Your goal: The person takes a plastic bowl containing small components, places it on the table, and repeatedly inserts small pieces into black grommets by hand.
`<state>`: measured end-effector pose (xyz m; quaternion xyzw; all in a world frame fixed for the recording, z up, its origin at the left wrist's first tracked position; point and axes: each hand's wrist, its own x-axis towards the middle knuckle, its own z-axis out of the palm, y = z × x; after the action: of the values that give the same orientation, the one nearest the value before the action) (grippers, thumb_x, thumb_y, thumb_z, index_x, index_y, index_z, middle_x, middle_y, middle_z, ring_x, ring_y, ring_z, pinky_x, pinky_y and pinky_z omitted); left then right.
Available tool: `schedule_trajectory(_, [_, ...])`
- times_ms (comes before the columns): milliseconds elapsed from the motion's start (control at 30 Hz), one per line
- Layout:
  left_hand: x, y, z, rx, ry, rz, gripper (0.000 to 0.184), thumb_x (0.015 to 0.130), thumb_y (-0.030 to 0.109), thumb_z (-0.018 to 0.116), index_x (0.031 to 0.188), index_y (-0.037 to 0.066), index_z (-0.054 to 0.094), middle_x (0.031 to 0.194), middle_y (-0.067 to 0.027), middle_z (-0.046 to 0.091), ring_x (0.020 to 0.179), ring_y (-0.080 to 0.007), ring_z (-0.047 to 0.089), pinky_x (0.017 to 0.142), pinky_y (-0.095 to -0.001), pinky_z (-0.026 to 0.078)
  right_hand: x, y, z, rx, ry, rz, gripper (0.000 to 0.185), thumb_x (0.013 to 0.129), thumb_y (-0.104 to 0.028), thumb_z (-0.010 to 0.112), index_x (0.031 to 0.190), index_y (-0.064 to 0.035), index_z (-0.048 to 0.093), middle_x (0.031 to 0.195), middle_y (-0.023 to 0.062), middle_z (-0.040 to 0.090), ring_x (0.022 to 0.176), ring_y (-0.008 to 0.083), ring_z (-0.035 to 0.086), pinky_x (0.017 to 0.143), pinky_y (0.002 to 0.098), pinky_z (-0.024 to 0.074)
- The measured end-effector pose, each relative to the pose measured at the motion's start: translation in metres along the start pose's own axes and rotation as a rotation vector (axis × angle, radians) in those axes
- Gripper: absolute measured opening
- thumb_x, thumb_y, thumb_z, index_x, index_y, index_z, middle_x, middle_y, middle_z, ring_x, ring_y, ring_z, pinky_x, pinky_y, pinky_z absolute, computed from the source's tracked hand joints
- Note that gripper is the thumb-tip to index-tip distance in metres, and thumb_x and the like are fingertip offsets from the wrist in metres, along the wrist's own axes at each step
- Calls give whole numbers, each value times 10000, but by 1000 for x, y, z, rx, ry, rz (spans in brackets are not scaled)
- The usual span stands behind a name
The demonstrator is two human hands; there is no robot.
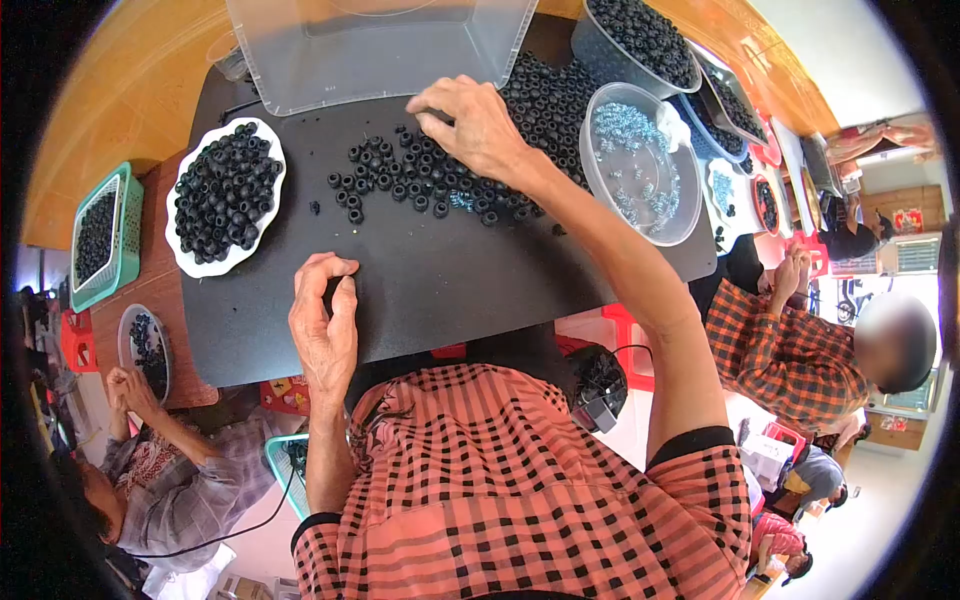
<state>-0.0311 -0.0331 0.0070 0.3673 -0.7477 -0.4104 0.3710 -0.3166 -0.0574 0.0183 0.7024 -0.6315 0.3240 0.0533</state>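
My left hand (325,325) is above the near part of the dark tabletop (400,290), its fingers curled and the thumb close to the index finger. Anything between those fingertips is too small or hidden to make out. My right hand (472,125) reaches over a loose spread of small black ring-shaped plastic parts (425,175), fingers stretched to the left and thumb apart. I see nothing held in it. A few blue clear pieces (461,200) lie among the black parts, below the right wrist.
A white scalloped plate (173,225) heaped with black parts stands left. At the back is a clear plastic bin (380,65). On the right, a clear tub (645,225) holds blue pieces beside a full tub (600,65). Co-workers sit left and right.
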Motion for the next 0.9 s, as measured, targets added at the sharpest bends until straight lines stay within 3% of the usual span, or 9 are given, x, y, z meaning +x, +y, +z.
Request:
schedule_trajectory(100, [0, 0, -1, -2, -8, -7, 136, 858, 23, 540, 971, 0, 612, 1047, -144, 593, 1038, -255, 561, 911, -339, 425, 20, 3, 5, -19, -87, -68, 174, 803, -136, 598, 936, -71, 689, 881, 85, 673, 857, 303, 609, 758, 423, 486])
schedule_trajectory(200, [0, -4, -1, 2, -14, 11, 133, 860, 26, 545, 971, 1, 612, 1055, -144, 594, 1045, -256, 564, 911, -341, 427, 33, 9, 9, -76, -340, -143, 138, 770, -103, 607, 867, -69, 699, 821, 103, 666, 789, 306, 625, 736, 420, 498])
schedule_trajectory(433, [0, -1, 1, 28, -8, -2, 129, 862, 21, 549, 972, 4, 615, 1056, -147, 596, 1047, -264, 567, 914, -336, 429, 34, 7, 5, -133, -305, -121, 152, 706, -53, 646, 855, -33, 665, 750, 136, 649, 686, 281, 637, 628, 383, 515])
schedule_trajectory(500, [0, -2, 0, 41, -3, 11, 132, 860, 17, 552, 974, 4, 616, 1051, -146, 594, 1048, -258, 569, 914, -332, 429, 26, -5, -3, 216, -56, 129, 159, 723, -48, 634, 878, -27, 663, 703, 109, 635, 640, 192, 624, 623, 312, 514])
schedule_trajectory(533, [-1, -2, 0, 43, -3, 7, 132, 860, 17, 552, 974, 4, 616, 1051, -146, 594, 1048, -258, 569, 914, -332, 429, 20, -17, -10, 405, 47, 240, 129, 774, -45, 625, 891, -12, 667, 662, 34, 617, 623, 89, 578, 614, 240, 489])
schedule_trajectory(633, [1, 1, 2, 45, 1, 8, 128, 859, 17, 555, 972, 2, 611, 1041, -145, 593, 1028, -245, 571, 904, -326, 432, -10, -35, -17, 664, 117, 405, 125, 815, -19, 607, 922, -1, 667, 700, -22, 612, 656, 47, 552, 605, 217, 466])
schedule_trajectory(700, [5, 3, 2, 22, -35, 31, 110, 863, 18, 547, 957, -1, 601, 1006, -128, 601, 973, -228, 575, 860, -327, 445, -35, -50, -18, 742, 71, 357, 105, 837, 8, 588, 921, 14, 652, 756, -35, 613, 686, 29, 537, 606, 204, 453])
schedule_trajectory(833, [28, 15, 2, 37, -98, 75, 91, 859, 16, 538, 933, -6, 586, 958, -119, 607, 906, -232, 576, 806, -330, 457, -67, -78, -7, 752, 32, 144, 161, 754, 60, 636, 897, -12, 633, 905, 60, 632, 750, 102, 611, 667, 234, 496])
schedule_trajectory(900, [51, 23, 6, 130, -89, 276, 87, 846, 10, 534, 920, -12, 574, 913, -117, 607, 873, -250, 578, 777, -335, 461, -76, -82, 4, 700, 32, 47, 184, 746, 54, 653, 911, -27, 636, 936, 79, 634, 792, 159, 637, 698, 257, 520])
